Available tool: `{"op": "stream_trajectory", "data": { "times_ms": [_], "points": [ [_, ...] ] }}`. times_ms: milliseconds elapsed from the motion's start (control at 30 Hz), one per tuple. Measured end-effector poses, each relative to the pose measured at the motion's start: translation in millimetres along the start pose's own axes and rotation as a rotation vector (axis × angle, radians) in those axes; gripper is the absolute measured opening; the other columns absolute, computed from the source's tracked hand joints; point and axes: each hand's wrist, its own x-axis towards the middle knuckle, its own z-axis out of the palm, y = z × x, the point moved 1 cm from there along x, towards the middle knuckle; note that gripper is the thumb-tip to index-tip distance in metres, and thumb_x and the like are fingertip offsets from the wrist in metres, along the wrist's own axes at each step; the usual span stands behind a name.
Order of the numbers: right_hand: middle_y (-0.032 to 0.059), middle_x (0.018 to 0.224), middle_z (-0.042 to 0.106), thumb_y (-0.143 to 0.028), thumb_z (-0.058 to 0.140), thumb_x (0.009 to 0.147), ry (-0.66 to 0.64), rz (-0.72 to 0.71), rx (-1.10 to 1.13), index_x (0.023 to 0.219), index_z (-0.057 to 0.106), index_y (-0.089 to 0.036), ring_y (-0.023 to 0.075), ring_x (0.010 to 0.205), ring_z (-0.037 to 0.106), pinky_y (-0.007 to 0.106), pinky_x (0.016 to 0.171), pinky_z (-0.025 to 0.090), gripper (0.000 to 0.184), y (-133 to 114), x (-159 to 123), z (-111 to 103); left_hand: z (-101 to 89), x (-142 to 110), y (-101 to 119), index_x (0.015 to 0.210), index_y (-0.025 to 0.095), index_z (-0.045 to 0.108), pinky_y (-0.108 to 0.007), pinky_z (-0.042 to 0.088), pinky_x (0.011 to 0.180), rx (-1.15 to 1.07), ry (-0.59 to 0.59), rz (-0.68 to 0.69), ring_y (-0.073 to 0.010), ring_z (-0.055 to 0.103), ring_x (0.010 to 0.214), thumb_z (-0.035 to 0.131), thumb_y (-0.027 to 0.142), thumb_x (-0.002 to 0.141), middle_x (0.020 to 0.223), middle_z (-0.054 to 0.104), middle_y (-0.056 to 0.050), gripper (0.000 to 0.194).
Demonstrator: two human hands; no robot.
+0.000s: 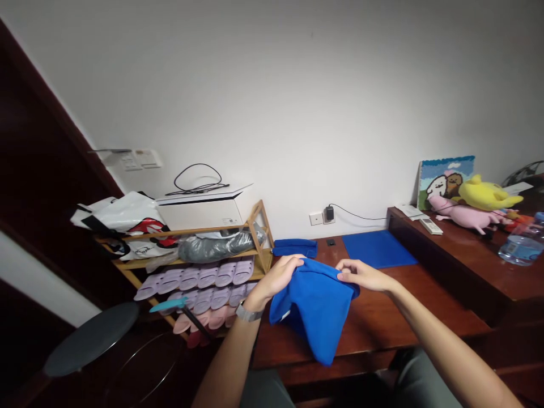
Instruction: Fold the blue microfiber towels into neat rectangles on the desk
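Two-handed, with upper edge of blue cloth (323, 309) pinched in left hand (278, 276) and right hand (366, 275), better to pull evenly.

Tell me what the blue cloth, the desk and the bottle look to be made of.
Blue cloth: probably matte woven or knit fabric, fibre unclear; it droops in soft folds.
Desk: likely wood or veneer, varnished; reddish-brown with a slight sheen.
Bottle: apparently clear, glossy plastic; its walls are see-through, though glass can't be ruled out.
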Motion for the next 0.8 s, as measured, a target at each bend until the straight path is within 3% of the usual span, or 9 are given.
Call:
{"op": "stream_trajectory", "data": {
  "times_ms": [67, 167, 267, 333, 467, 600, 733, 800],
  "points": [
    [-0.0009, 0.085, 0.068, -0.064, 0.072, 0.086, -0.006, -0.017, -0.085, 0.104, 0.072, -0.021, 0.0159, 0.077, 0.062, 0.027, 0.067, 0.049, 0.046, -9.6, -9.2, -6.6, -3.1, 0.3, 4.2, 0.096, 0.024, 0.083, -0.038, 0.05, 0.106, 0.006, -0.068, -0.058, -0.028, 0.069, 0.114, 0.056, 0.037, 0.086, 0.113, 0.08, -0.003, 0.031],
    [0.0041, 0.109, 0.074, -0.061, 0.066, 0.092, 0.084, -0.066, -0.164, 0.111, 0.073, -0.023, 0.0219, 0.095, 0.067, 0.033, 0.079, 0.054, 0.043, -22.6, -18.4, -8.3, -2.2, 2.4, 13.7, 0.098, 0.024, 0.083, -0.042, 0.045, 0.113, -0.055, -0.158, -0.065, -0.0288, 0.066, 0.121, 0.05, 0.033, 0.085, 0.117, 0.08, -0.004, 0.037],
    [0.0045, 0.117, 0.074, -0.058, 0.062, 0.095, 0.165, -0.13, -0.213, 0.114, 0.073, -0.026, 0.0249, 0.105, 0.068, 0.036, 0.087, 0.055, 0.039, -34.8, -21.9, -1.9, 3.1, 5.4, 24.3, 0.102, 0.025, 0.084, -0.042, 0.048, 0.11, -0.175, -0.284, -0.012, -0.0284, 0.067, 0.121, 0.047, 0.031, 0.084, 0.117, 0.08, -0.003, 0.041],
    [0.0047, 0.119, 0.074, -0.055, 0.062, 0.096, 0.177, -0.184, -0.257, 0.115, 0.073, -0.027, 0.0253, 0.109, 0.067, 0.038, 0.093, 0.054, 0.035, -42.7, -21.5, 3.9, 9.2, 6.9, 30.8, 0.103, 0.025, 0.083, -0.04, 0.053, 0.103, -0.222, -0.305, 0.019, -0.0282, 0.069, 0.117, 0.052, 0.034, 0.087, 0.117, 0.08, -0.004, 0.037],
    [0.0056, 0.12, 0.073, -0.046, 0.063, 0.097, 0.217, -0.308, -0.336, 0.117, 0.072, -0.029, 0.0252, 0.114, 0.066, 0.042, 0.105, 0.049, 0.028, -53.7, -17.1, 9.6, 22.9, 6.7, 42.6, 0.098, 0.023, 0.082, -0.034, 0.058, 0.085, -0.191, -0.17, 0.112, -0.0251, 0.074, 0.095, 0.076, 0.042, 0.082, 0.106, 0.082, -0.006, 0.025],
    [0.0057, 0.127, 0.071, -0.049, 0.069, 0.092, 0.273, -0.262, -0.256, 0.127, 0.066, -0.029, 0.026, 0.117, 0.063, 0.041, 0.104, 0.049, 0.041, -45.9, -15.4, 5.3, 21.5, 2.2, 57.9, 0.099, 0.022, 0.081, -0.031, 0.059, 0.08, -0.188, 0.083, 0.213, -0.022, 0.074, 0.089, 0.078, 0.042, 0.085, 0.102, 0.081, -0.006, 0.025],
    [0.0012, 0.097, 0.07, -0.059, 0.075, 0.085, 0.167, -0.079, -0.094, 0.097, 0.068, -0.024, 0.0211, 0.09, 0.063, 0.033, 0.08, 0.052, 0.038, -16.2, -19.7, 3.6, 10.8, -3.9, 76.6, 0.093, 0.023, 0.082, -0.032, 0.059, 0.087, -0.107, 0.216, 0.348, -0.0219, 0.075, 0.09, 0.076, 0.039, 0.088, 0.096, 0.082, -0.005, 0.018],
    [-0.0013, 0.086, 0.065, -0.062, 0.076, 0.083, 0.184, -0.044, -0.03, 0.085, 0.062, -0.024, 0.0188, 0.082, 0.06, 0.031, 0.075, 0.049, 0.041, 1.9, -22.9, 4.8, 7.2, -6.9, 82.8, 0.092, 0.024, 0.082, -0.032, 0.06, 0.087, -0.061, 0.248, 0.415, -0.0209, 0.075, 0.089, 0.075, 0.036, 0.09, 0.093, 0.082, -0.004, 0.014]
  ]
}}
